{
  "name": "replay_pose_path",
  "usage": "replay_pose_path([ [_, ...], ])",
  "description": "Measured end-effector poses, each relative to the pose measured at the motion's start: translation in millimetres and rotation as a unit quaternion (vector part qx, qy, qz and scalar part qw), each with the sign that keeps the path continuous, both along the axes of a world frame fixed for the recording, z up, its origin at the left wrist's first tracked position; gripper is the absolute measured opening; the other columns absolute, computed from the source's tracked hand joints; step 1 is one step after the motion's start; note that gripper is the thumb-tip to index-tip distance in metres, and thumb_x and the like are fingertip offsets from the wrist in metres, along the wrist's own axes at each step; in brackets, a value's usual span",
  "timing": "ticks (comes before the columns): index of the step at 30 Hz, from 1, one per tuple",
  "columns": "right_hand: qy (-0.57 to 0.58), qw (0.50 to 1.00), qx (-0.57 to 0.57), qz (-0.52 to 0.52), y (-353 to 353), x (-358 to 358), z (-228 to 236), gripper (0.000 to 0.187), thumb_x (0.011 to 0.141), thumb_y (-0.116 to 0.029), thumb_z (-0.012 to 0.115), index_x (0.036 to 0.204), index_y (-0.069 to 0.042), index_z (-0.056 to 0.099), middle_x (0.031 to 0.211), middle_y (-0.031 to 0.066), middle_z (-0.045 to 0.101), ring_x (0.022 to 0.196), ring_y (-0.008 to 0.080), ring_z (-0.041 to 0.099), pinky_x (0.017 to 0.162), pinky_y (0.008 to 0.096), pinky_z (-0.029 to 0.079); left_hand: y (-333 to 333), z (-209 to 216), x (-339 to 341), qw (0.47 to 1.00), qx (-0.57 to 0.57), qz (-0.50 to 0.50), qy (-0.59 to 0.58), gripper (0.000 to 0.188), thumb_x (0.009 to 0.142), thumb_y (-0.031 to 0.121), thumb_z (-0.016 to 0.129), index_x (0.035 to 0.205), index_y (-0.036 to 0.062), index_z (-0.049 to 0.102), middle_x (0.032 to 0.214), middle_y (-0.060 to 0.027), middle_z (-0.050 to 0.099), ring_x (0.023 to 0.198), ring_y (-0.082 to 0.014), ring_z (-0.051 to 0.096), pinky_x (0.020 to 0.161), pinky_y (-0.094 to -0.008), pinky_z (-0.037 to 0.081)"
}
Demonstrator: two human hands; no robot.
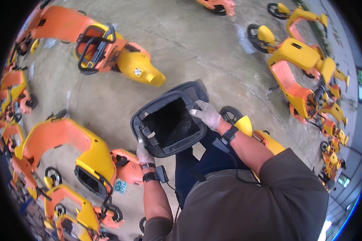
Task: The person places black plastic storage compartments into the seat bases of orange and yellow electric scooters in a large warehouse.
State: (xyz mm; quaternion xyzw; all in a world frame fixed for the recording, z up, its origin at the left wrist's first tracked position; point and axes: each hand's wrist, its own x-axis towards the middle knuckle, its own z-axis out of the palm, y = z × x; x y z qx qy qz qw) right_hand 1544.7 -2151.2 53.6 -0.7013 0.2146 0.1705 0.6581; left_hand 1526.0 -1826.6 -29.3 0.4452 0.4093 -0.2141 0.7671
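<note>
A dark grey plastic scooter basket point(167, 151) with a thick rounded rim is held in front of my body, its black inside facing up. My gloved left hand point(143, 152) grips the near left corner of its rim. On the far right side, my gloved right hand point(206, 114) has its thumb over the rim; the other fingers are partly hidden beneath. A small pale patch shows on the inner wall near my left hand. A strap with a small device sits on each of my wrists.
A yellow and orange scooter point(138, 68) with a black rack stands ahead to the left. Another scooter point(94, 160) is close on my left, and several stand along the right, one yellow scooter point(297, 54) nearest. Clear plastic wrap point(244, 39) lies on the concrete floor point(189, 44).
</note>
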Motion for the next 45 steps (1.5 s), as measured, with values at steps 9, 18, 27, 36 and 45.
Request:
replay_pose_path([
  [9,0.117,0.979,-0.164,0.003,3.5,-16.8,-34.1,0.044,0.078,-0.024,0.065,0.109,0.006,0.055,0.1,0.0162,0.062,0.092,0.0223,0.059,0.082,0.0319,0.045,-37.8,-3.5,15.5,0.953,0.283,-0.088,0.056,0.071,0.08,0.053,0.061,0.082,-0.0179,0.059,0.068,-0.0086,0.056,0.058,-0.0175,0.045,0.053,-0.0372,0.041],
  [18,0.209,0.957,-0.151,-0.13,33.7,-30.5,-33.6,0.049,0.084,-0.031,0.061,0.108,0.011,0.054,0.101,0.019,0.062,0.088,0.023,0.061,0.075,0.032,0.048,-19.6,-20.2,-15.3,0.968,0.239,-0.081,0.006,0.052,0.084,0.042,0.061,0.085,-0.0099,0.061,0.07,-0.0078,0.059,0.06,-0.0176,0.048,0.054,-0.0348,0.041],
  [27,0.182,0.982,0.049,0.009,93.3,-55.3,-65.4,0.035,0.087,-0.033,0.059,0.094,0.001,0.058,0.076,0.0037,0.057,0.064,0.013,0.05,0.059,0.0296,0.043,52.1,85.4,-25.5,0.787,0.58,-0.204,-0.043,0.054,0.081,0.048,0.06,0.071,-0.0047,0.058,0.063,-0.0227,0.056,0.058,-0.0348,0.052,0.059,-0.044,0.04],
  [36,0.129,0.981,-0.01,0.142,123.9,17.6,18.0,0.042,0.086,-0.033,0.059,0.099,0.008,0.057,0.083,0.0103,0.062,0.072,0.0158,0.057,0.065,0.0312,0.047,60.6,146.0,-67.1,0.826,0.562,-0.021,0.027,0.047,0.086,0.039,0.058,0.081,-0.0069,0.059,0.067,-0.0179,0.06,0.06,-0.0264,0.052,0.06,-0.0397,0.042],
  [45,0.177,0.903,-0.056,0.388,78.6,40.8,41.4,0.043,0.084,-0.039,0.059,0.085,0.003,0.063,0.068,0.0126,0.062,0.066,0.0221,0.06,0.064,0.0354,0.047,38.1,181.3,-69.3,0.8,0.594,-0.075,0.036,0.049,0.087,0.04,0.055,0.074,-0.0074,0.058,0.065,-0.0231,0.057,0.06,-0.0337,0.052,0.06,-0.0435,0.04],
])
